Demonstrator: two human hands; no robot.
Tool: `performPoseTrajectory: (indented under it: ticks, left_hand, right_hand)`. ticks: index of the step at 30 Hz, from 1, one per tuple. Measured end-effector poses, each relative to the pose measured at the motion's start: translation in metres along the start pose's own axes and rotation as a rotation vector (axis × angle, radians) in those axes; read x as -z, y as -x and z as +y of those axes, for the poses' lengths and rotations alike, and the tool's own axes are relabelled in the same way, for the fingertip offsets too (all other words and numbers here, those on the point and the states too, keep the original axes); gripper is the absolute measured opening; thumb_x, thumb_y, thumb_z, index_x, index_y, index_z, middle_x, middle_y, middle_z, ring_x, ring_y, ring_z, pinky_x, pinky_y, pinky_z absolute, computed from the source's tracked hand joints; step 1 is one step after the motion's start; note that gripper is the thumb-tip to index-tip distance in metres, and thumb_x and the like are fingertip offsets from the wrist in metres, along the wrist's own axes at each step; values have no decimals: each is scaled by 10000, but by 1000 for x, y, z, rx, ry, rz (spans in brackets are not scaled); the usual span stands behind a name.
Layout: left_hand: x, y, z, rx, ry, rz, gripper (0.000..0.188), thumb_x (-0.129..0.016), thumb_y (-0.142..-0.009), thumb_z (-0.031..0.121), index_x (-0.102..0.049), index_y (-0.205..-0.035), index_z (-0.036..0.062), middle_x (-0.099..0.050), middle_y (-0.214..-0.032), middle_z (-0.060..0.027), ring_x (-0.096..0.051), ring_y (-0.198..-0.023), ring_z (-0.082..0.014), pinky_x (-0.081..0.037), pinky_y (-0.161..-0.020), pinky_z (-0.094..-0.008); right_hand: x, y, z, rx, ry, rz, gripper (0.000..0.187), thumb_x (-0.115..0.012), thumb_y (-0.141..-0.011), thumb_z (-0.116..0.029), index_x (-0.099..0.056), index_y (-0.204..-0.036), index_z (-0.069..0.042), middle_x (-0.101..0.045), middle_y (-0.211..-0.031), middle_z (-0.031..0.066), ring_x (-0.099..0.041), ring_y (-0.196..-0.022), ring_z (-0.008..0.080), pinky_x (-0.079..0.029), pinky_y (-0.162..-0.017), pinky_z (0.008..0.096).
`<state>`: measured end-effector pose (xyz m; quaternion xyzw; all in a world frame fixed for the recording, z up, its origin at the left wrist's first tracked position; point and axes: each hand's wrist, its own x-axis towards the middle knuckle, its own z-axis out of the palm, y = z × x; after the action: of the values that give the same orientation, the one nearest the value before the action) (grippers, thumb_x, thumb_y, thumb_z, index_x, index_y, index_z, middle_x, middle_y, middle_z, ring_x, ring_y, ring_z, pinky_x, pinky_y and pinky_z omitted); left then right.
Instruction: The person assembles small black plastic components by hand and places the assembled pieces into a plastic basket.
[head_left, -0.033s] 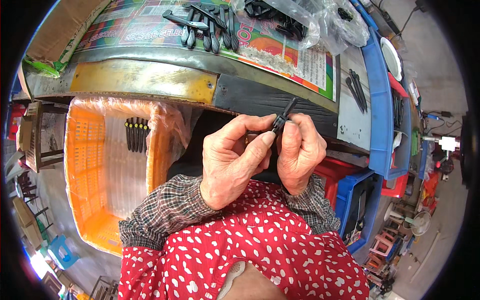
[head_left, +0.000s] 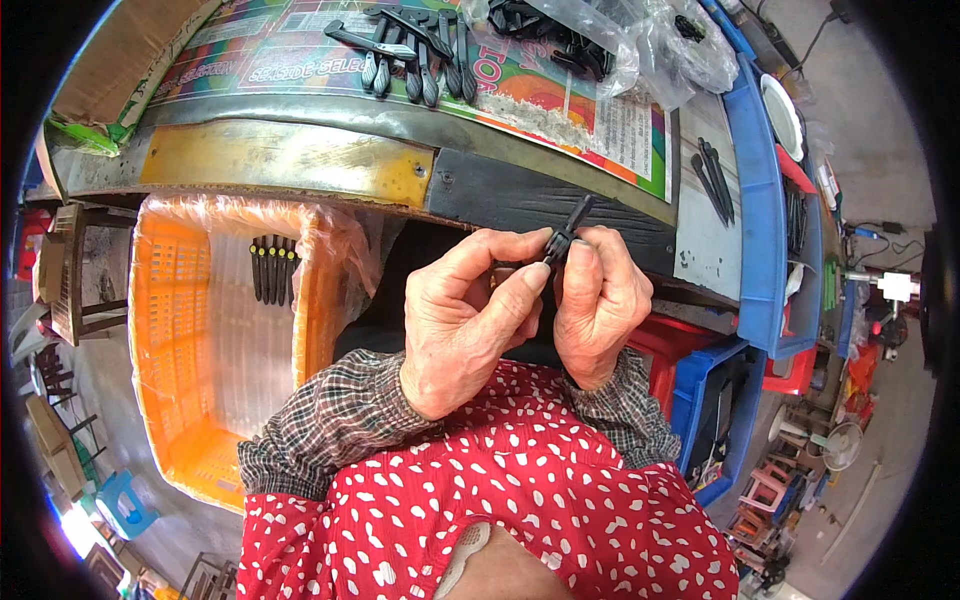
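Note:
Held up in front of the table's edge is a small black plastic piece (head_left: 573,226), with one slim end pointing up and to the right. Its lower part is pinched between the thumb and forefinger of my left hand (head_left: 465,315). My right hand (head_left: 602,305) has its thumb and bent forefinger closed against the right side of the same piece. Fingers cover much of it, so its full shape is hidden. Beyond my hands, several black lever-like pieces with ribbed grey-black ends (head_left: 420,60) lie in a loose pile on the printed table cover.
An orange, plastic-lined crate (head_left: 170,330) at left holds several black pieces with yellow dots (head_left: 272,268). A clear plastic bag (head_left: 650,50) of black parts lies at the back. Slim black rods (head_left: 714,182) rest near a blue bin (head_left: 757,200); another blue bin (head_left: 745,425) stands lower right.

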<state>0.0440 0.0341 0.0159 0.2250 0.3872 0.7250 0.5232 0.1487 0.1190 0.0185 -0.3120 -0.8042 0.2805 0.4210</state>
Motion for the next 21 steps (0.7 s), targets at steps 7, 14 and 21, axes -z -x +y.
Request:
performPoseTrajectory:
  ticks: [7,14,21]
  left_hand:
    - [0,2,0,2,39,0,210,-557,-896,7,-583,-1102,-25,-596,-755,-4,-502,-580,-25,-405,-500,-161]
    - [-4,6,6,-1,74,-49,216,-552,-898,-2,-579,-1110,-26,-605,-856,-34,-515,-610,-35,-415,-509,-167]
    - [-4,5,7,38,97,-50,224,-559,-896,4,-575,-1117,-23,-608,-826,-28,-518,-596,-36,-412,-507,-162]
  right_hand:
    - [-1,-1,0,85,51,34,272,-489,-935,-200,-558,-821,36,-501,-640,70,-479,-555,153,-395,-515,287]
    - [-10,8,0,23,-304,244,359,-726,-806,-158,-493,-1023,8,-529,-712,26,-463,-556,62,-375,-500,180]
    - [-10,7,1,177,-237,294,299,-750,-767,-80,-542,-951,30,-574,-772,75,-501,-569,74,-396,-490,190]
